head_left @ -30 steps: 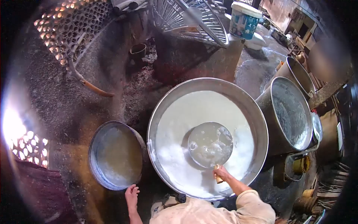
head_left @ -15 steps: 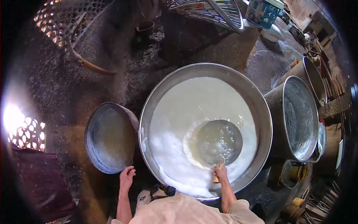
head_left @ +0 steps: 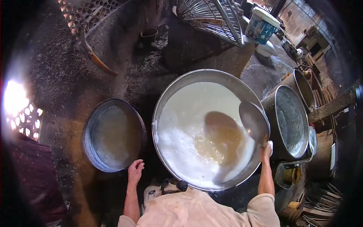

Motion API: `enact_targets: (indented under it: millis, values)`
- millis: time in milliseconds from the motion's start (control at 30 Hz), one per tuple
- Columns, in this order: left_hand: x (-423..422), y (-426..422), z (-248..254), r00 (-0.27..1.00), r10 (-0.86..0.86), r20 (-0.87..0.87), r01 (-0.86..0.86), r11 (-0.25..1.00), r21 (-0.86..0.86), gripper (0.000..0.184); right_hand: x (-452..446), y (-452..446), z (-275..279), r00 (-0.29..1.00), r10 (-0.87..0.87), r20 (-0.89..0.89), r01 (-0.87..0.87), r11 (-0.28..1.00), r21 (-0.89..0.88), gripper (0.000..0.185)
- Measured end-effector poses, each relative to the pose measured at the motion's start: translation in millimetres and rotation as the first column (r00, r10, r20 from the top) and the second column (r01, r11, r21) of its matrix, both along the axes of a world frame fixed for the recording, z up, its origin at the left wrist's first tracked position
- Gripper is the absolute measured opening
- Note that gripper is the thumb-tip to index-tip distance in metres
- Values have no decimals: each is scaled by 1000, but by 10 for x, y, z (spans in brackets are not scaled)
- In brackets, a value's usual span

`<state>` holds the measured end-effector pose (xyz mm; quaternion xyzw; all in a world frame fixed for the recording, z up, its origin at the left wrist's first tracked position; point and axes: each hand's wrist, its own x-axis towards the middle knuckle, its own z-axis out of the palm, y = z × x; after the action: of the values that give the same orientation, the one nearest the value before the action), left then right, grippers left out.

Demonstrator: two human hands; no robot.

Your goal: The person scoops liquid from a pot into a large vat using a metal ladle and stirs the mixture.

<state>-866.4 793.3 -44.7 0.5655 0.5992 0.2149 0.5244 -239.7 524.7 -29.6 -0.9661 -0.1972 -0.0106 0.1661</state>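
My right hand (head_left: 266, 152) grips the handle of a large round metal ladle (head_left: 252, 120). Tilted on edge, the ladle hangs over the right side of a wide metal vat (head_left: 216, 75), above the liquid. White, milky liquid (head_left: 196, 100) with foam along its near left part fills much of the vat. A shadow and a yellowish, bubbly patch show in the liquid left of the ladle. My left hand (head_left: 135, 171), holding nothing visible, has loosely bent fingers just below the near rim of a smaller pot (head_left: 87, 142) with cloudy, brownish contents.
Two deep metal pots, a nearer one (head_left: 290, 121) and a farther one (head_left: 304, 89), stand right of the vat. A lidded bucket (head_left: 261, 27), a metal rack (head_left: 211, 20) and a small dark pot (head_left: 149, 35) are at the back. Firewood (head_left: 321, 204) lies at lower right.
My right hand has lifted the ladle out of the liquid and moved it right, turning it on edge. The foam's cleared patch has spread. My left hand stays by the smaller pot.
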Motion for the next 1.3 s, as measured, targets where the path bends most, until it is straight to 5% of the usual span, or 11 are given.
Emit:
enact_targets:
  millis: [33,67,100,167,233,267,333,433,633,900,1300]
  values:
    - [-12,-11,5,1000,-2,10,2,1000,2,28,0,117,120,998,48,29,-48,999,1,26]
    - [-19,-11,-3,1000,-10,28,10,1000,27,27,-11,307,211,988,-16,-154,43,984,174,33]
    - [-32,-10,-53,999,-6,38,5,999,34,27,-105,528,346,976,111,-189,-74,978,193,32]
    - [-60,2,-77,993,-15,113,10,999,44,27,-767,1195,876,865,288,-410,-26,844,536,25]
    - [-133,-23,-57,992,12,124,-14,1000,13,28,-747,1670,646,884,409,-227,-394,912,109,36]
    - [-186,-38,-87,985,30,171,-33,999,13,28,-1034,1942,715,868,492,-61,-474,860,191,14]
    - [-337,-55,-59,979,45,201,-49,999,17,29,-1427,2508,690,834,550,-45,-542,832,121,43]
    - [-680,-115,-155,963,142,228,-138,990,-31,29,-1884,3050,607,801,577,-163,-587,809,-21,44]
    - [-1152,-257,-136,944,289,157,-269,953,-141,30,-2358,3317,209,785,539,-306,-607,767,-207,38]
    - [-1230,-230,-154,961,253,115,-235,961,-149,30,-2327,2696,-238,815,456,-358,-554,795,-248,28]
    - [167,43,-113,979,-159,129,149,985,83,28,-1870,954,-393,839,192,-509,-427,812,-398,34]
